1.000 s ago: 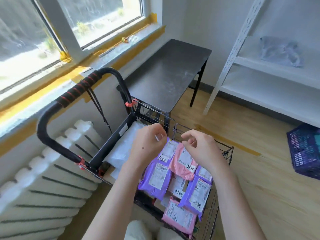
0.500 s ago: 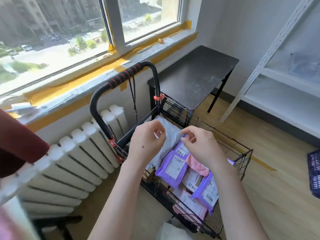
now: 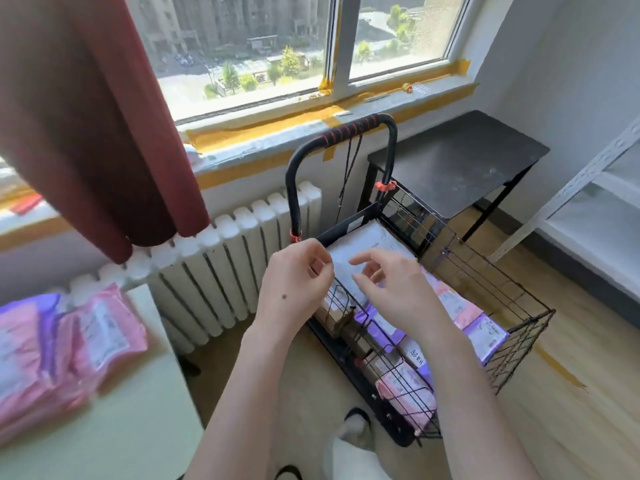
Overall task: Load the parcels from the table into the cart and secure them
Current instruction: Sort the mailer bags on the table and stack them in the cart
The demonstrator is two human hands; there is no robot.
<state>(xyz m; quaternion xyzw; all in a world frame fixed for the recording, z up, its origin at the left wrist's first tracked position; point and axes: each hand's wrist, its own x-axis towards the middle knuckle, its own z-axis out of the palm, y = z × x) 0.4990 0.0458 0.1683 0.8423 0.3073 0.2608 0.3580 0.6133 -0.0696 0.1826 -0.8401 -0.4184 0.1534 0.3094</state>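
**Both grips over a part-loaded cart, more parcels on the worktop**

The parcels on the worktop (image 3: 79,337) are blurred and cut off at the picture's left edge; only pink and purple wrapping with pale labels can be made out. The left grip (image 3: 294,282) has its fingers curled inward with thumb and forefinger close together, but I cannot tell whether anything is pinched between them. The print on the labels inside the cart (image 3: 519,327) is too small to read, and both forearms cover part of its load.

The pale worktop (image 3: 131,427) lies left of the cart, with a strip of floor between them. Behind the cart a white radiator (image 3: 221,271) runs under a window (image 3: 259,39) whose sill is edged with yellow tape, and a dark red curtain (image 3: 86,116) hangs behind and to the left. A small black table (image 3: 457,157) stands just beyond the cart's far corner, white shelving (image 3: 588,188) is further right, and the floor (image 3: 571,427) is light wood. A thin dark cord (image 3: 348,174) hangs from the cart's handle (image 3: 346,131), which is wrapped in red and black.

Inside the cart a white parcel (image 3: 374,237) lies flat at the handle end, with pink and purple parcels (image 3: 485,334) filling the rest. Both grips hover over the white parcel's near edge — the right grip (image 3: 394,289) is released, fingers loosely spread and holding nothing. The parcels on the worktop are well apart from either grip.
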